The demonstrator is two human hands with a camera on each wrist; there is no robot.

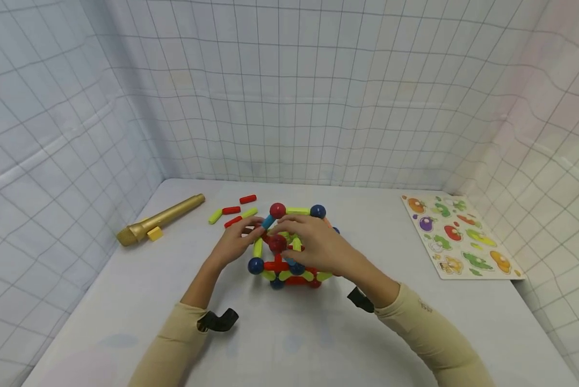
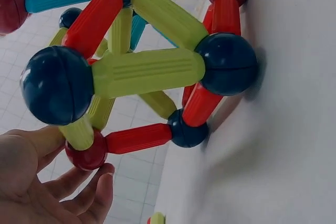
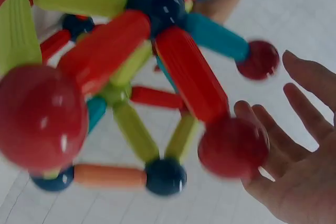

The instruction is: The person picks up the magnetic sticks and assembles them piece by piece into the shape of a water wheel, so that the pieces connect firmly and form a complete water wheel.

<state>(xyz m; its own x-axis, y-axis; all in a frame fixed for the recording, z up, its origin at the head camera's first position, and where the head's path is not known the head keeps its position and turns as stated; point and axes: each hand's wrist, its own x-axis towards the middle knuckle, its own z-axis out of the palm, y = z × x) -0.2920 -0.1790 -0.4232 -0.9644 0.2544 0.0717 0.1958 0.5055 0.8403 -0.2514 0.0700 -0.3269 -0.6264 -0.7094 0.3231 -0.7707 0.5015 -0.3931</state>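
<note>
A structure of coloured rods and balls [image 1: 296, 266], apparently a magnetic building set, stands on the table between the hands. Its rods are lime, red, blue and orange; its balls are dark blue and red. On its left side, my left hand [image 1: 236, 242] curls thumb and fingers around a red ball [image 2: 86, 150]. My right hand [image 1: 320, 244] reaches over the front, fingers spread and relaxed. Near its fingers are two red balls, a larger-looking one [image 3: 233, 148] and one [image 3: 257, 60] on a blue rod. Whether a fingertip touches the nearer ball is unclear.
Loose red and lime rods [image 1: 231, 210] lie behind the left hand. Farther left is a gold microphone [image 1: 161, 219] beside a small yellow block [image 1: 154, 233]. A vegetable puzzle board [image 1: 458, 236] lies at the right edge. Grid-patterned cloth walls [image 1: 294, 97] enclose the table.
</note>
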